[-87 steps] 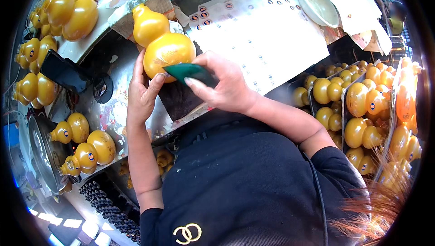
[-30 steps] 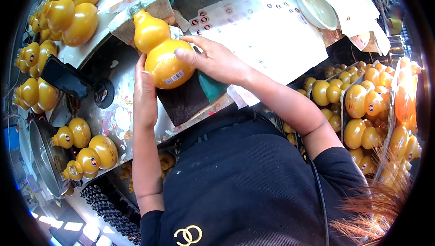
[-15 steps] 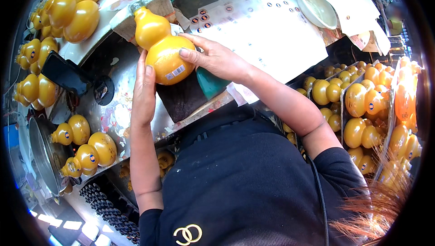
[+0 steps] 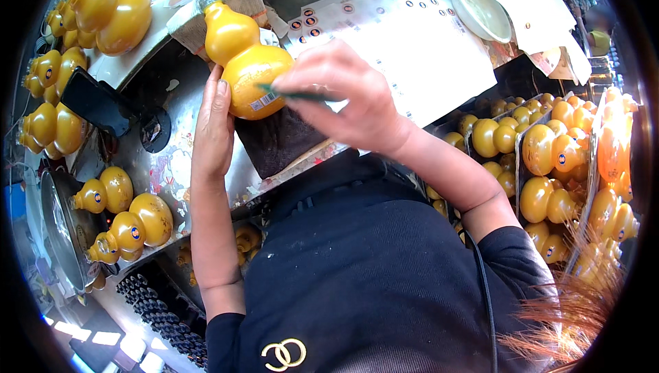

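Observation:
A yellow gourd-shaped bottle with a clear neck leans on a grey folded cloth, its lower bulb toward me. A small barcode label sits on that bulb. My left hand holds the bulb's left side, with the thumb along it and the other fingers partly hidden. Closed on a flat green scraper, my right hand is smeared by motion. The scraper's tip is at the bulb, beside the label. Under the bulb lies a dark cloth.
Sticker sheets cover the table to the right, with a pale bowl beyond. A phone on a stand is at left. More yellow gourd bottles stand at left, and several fill the crates at right.
My right hand has left the bulb, picked up the green scraper from the dark cloth and brought it to the bulb by the label. The bottle has shifted slightly; my left hand stays on it.

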Available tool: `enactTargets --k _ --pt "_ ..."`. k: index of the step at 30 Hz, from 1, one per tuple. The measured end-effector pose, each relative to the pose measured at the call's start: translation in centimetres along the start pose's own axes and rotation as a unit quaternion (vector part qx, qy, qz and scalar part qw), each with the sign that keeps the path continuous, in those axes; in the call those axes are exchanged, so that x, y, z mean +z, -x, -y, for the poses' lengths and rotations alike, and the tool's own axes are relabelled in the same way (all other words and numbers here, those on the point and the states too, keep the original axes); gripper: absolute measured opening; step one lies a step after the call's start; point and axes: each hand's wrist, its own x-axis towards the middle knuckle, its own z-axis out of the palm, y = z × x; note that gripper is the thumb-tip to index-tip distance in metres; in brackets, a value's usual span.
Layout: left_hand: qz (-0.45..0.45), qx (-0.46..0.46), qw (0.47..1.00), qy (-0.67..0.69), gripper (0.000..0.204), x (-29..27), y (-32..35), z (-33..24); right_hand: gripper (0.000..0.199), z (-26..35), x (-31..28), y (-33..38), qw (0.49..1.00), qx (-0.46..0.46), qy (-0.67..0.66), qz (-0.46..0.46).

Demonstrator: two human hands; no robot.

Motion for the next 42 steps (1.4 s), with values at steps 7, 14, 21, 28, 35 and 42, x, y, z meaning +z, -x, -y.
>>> enactTargets --k 7,14,21,28,35,42 --pt "-0.004 0.000 0.999 0.041 0.053 0.2 0.2 0.0 0.020 -0.4 1.3 1.8 0.969 -0.160 0.083 0.167" --pt "0.011 0.061 0.998 -0.022 0.073 -0.2 0.5 1.3 0.021 -0.2 0.5 -0.2 0.987 0.099 -0.115 0.049" --pt "0.002 0.032 0.998 -0.053 0.078 0.0 0.6 0.7 0.031 -3.7 0.7 -5.9 0.981 0.098 0.013 0.165" --pt "-0.009 0.031 0.999 -0.040 0.070 0.4 0.1 0.7 0.031 -4.9 1.0 -7.2 0.983 0.075 0.065 0.155" --pt "-0.017 0.019 0.999 0.019 0.052 0.7 0.3 0.5 0.029 -3.3 0.7 -6.8 0.978 0.095 0.050 0.178" --pt "-0.036 0.023 0.998 -0.054 0.056 0.8 0.2 -0.1 0.029 -3.4 1.4 -8.8 0.972 0.071 0.083 0.210"
